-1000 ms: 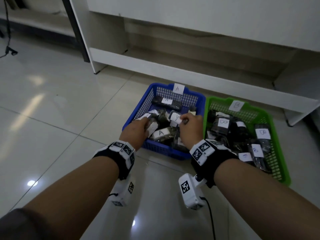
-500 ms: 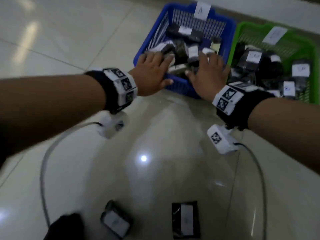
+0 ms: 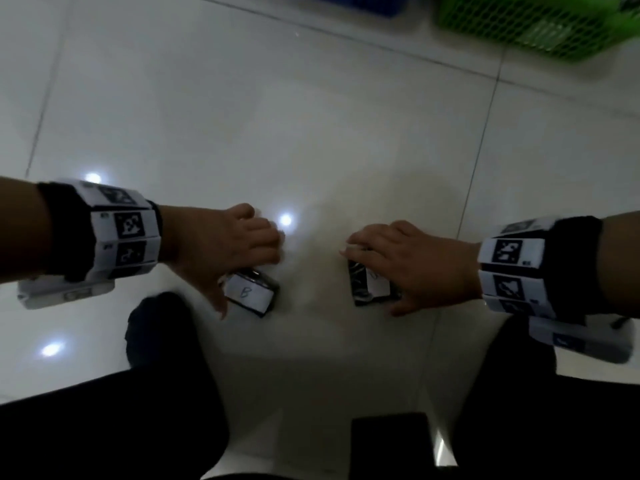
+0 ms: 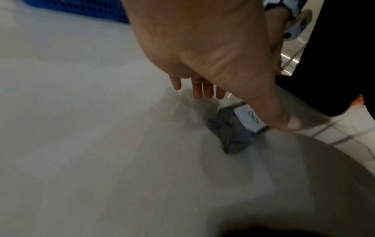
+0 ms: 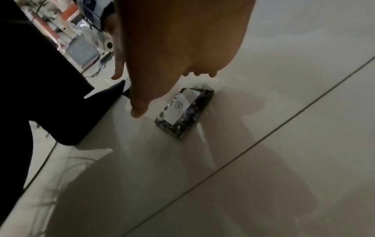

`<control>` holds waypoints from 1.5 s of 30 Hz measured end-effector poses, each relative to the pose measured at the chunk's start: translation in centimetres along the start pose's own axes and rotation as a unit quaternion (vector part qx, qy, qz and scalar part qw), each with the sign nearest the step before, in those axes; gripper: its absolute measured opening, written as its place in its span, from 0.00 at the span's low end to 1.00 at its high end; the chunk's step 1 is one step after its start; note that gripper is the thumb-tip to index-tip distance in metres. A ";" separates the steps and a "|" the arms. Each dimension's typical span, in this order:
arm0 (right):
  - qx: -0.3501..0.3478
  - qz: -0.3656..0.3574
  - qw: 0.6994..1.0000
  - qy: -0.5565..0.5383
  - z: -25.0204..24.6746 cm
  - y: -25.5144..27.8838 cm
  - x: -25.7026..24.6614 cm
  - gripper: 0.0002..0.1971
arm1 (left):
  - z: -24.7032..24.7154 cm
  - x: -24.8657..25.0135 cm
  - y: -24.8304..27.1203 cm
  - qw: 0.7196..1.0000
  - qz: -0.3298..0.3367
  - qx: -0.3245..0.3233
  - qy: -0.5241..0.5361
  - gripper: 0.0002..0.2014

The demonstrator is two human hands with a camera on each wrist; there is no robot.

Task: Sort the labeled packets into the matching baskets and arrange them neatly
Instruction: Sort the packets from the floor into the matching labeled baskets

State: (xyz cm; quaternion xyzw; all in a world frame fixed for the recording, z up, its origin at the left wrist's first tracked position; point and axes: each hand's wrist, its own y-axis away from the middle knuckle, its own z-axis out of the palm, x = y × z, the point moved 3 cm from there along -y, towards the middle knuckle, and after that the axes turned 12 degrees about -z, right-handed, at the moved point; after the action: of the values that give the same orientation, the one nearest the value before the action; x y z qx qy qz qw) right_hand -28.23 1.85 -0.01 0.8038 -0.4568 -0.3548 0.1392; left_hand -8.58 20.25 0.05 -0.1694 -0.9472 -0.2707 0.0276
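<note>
Two dark packets with white labels lie on the pale tiled floor in front of my knees. The left packet point(image 3: 250, 293) point(image 4: 231, 133) is marked B. My left hand point(image 3: 242, 261) point(image 4: 243, 105) hovers over it with straight fingers, its thumb at the label's edge. The right packet point(image 3: 370, 285) point(image 5: 182, 110) is also marked B. Over it my right hand point(image 3: 381, 265) point(image 5: 162, 86) is spread, thumb to one side and fingers past the far end, not gripping. The green basket point(image 3: 519, 26) and a sliver of the blue basket point(image 3: 349, 0) point(image 4: 81, 8) sit at the far edge.
My dark trouser legs point(image 3: 138, 427) frame the bottom of the head view on both sides. A flat black rectangle point(image 3: 391, 441) lies on the floor between them. Wrist cameras and cables hang under both wrists.
Both hands left the blue basket and came back toward my knees, now over the two packets on the floor. The head view tilted down, so the baskets slid to the top edge.
</note>
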 end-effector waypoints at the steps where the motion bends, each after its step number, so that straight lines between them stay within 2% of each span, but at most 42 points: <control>1: -0.020 -0.003 0.999 0.030 -0.1 -0.2 0.2 0.51 | 0.4 0.2 0.0 1.000 0.009 -0.006 -0.012 0.45; 3: -0.011 -0.017 0.996 0.085 -0.8 -1.1 0.4 0.49 | 0.8 0.4 -0.3 0.999 0.028 -0.003 -0.018 0.38; 5: -0.009 -0.017 0.996 0.092 -1.5 -2.0 0.8 0.42 | 0.2 0.1 -0.8 0.999 0.039 0.005 -0.006 0.32; 8: -0.003 0.045 0.999 -0.020 -2.7 -2.8 1.9 0.34 | -1.7 -1.5 -2.2 1.000 0.020 0.018 0.016 0.26; 10: 0.014 0.099 0.986 -0.132 -4.0 -2.9 3.3 0.31 | -3.3 -3.4 -3.6 0.999 -0.026 0.009 0.044 0.23; 13: 0.090 0.153 0.967 -0.182 -7.6 -1.7 6.6 0.25 | -6.6 -7.0 -6.1 0.989 -0.126 0.001 0.075 0.24; 16: 0.230 0.191 0.938 -0.176 -12.2 1.4 9.9 0.25 | -11.1 -9.4 -8.6 0.978 -0.192 0.051 0.070 0.23; 18: 0.352 0.224 0.892 -0.173 -14.7 4.5 12.0 0.28 | -14.2 -10.7 -10.2 0.966 -0.217 0.119 0.081 0.24; 20: 0.477 0.248 0.824 -0.177 -16.7 8.2 14.0 0.29 | -17.8 -11.6 -12.1 0.946 -0.235 0.194 0.110 0.24; 23: 0.623 0.287 0.715 -0.135 -18.4 13.9 18.1 0.21 | -23.3 -12.7 -15.8 0.912 -0.253 0.290 0.142 0.25; 26: 0.672 0.356 0.637 -0.123 -18.0 17.6 22.2 0.10 | -26.3 -13.6 -19.7 0.871 -0.272 0.357 0.200 0.28; 28: 0.688 0.394 0.588 -0.157 -16.8 19.1 24.1 0.11 | -27.4 -13.8 -22.0 0.829 -0.296 0.396 0.262 0.28; 29: 0.685 0.409 0.576 -0.177 -16.1 19.2 24.7 0.13 | -27.6 -13.9 -22.9 0.806 -0.315 0.409 0.291 0.28; 31: 0.667 0.426 0.574 -0.208 -14.8 19.2 25.6 0.19 | -27.6 -14.3 -24.9 0.767 -0.359 0.418 0.328 0.27; 34: 0.612 0.476 0.603 -0.189 -13.1 18.8 26.5 0.27 | -26.9 -15.2 -27.3 0.742 -0.410 0.412 0.334 0.27; 38: 0.585 0.486 0.633 -0.144 -11.8 18.7 27.9 0.31 | -26.2 -16.6 -29.2 0.729 -0.443 0.413 0.320 0.25; 40: 0.554 0.488 0.662 -0.128 -11.2 18.3 28.3 0.30 | -25.8 -17.2 -29.4 0.723 -0.481 0.394 0.299 0.22; 42: 0.507 0.502 0.689 -0.123 -10.7 17.9 28.6 0.28 | -25.3 -17.5 -29.8 0.734 -0.502 0.370 0.268 0.21; 45: 0.458 0.539 0.699 -0.101 -10.3 17.8 28.5 0.27 | -24.8 -17.6 -30.4 0.749 -0.518 0.362 0.200 0.24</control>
State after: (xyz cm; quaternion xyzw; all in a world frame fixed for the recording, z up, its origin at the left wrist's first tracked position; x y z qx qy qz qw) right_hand -22.87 -32.58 4.42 0.3437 -0.9295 -0.0451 -0.1261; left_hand -3.24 -22.23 3.31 0.4283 -0.8894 0.0916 0.1310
